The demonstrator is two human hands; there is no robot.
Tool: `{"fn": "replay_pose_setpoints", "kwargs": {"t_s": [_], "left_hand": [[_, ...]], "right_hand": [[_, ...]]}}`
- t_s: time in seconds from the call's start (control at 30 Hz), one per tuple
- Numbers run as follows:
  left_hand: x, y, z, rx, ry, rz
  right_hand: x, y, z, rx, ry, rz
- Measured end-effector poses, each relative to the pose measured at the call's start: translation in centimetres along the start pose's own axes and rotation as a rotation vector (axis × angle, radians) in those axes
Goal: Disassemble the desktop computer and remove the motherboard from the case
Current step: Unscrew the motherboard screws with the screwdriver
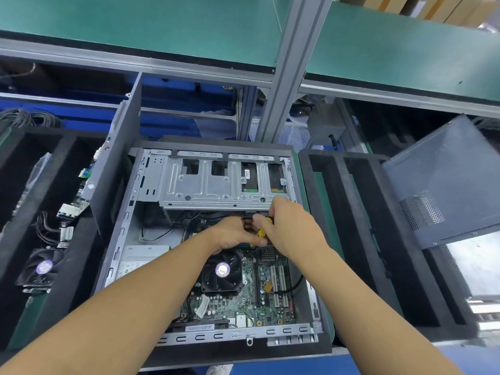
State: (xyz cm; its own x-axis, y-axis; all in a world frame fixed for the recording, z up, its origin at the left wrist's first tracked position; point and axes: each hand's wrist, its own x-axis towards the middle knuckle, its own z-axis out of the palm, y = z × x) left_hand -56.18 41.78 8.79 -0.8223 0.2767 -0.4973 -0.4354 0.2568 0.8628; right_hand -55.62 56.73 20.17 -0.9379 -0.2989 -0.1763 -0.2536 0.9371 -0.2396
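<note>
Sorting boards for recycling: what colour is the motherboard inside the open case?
Green. The motherboard shows best in the head view.

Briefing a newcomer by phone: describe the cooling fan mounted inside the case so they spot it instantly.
Find the open grey computer case lying at centre, then the green motherboard in its near half. The fan is the black one with a round white-purple sticker, just below the left hand. Its lookalike lies outside, in the black foam tray on the left.
</note>
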Motion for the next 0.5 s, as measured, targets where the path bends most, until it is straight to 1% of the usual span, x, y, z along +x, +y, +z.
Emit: {"fn": "replay_pose_setpoints", "kwargs": {"t_s": [0.1,0.17,0.27,0.37,0.43,0.5], "left_hand": [[-0.05,0.08,0.00,-0.035,-0.040,0.010],[-0.01,-0.02,-0.09,-0.080,-0.047,-0.006],[0.18,-0.33,-0.17,-0.108,-0.030,-0.037],[0.34,-0.55,-0.05,-0.108,-0.029,-0.034],[0.42,-0.63,0.01,-0.116,-0.032,-0.022],[0.46,-0.67,-0.03,-0.093,-0.028,-0.017]], "right_hand": [[0.02,-0.17,0.04,-0.014,-0.029,0.013],[0.10,-0.17,-0.17,0.017,-0.048,-0.029],[0.31,0.27,-0.63,0.063,-0.132,-0.122],[0.41,0.66,-0.70,0.076,-0.190,-0.130],[0.34,0.72,-0.51,0.113,-0.177,-0.127],[0.21,0.54,-0.33,0.126,-0.112,-0.102]]}}
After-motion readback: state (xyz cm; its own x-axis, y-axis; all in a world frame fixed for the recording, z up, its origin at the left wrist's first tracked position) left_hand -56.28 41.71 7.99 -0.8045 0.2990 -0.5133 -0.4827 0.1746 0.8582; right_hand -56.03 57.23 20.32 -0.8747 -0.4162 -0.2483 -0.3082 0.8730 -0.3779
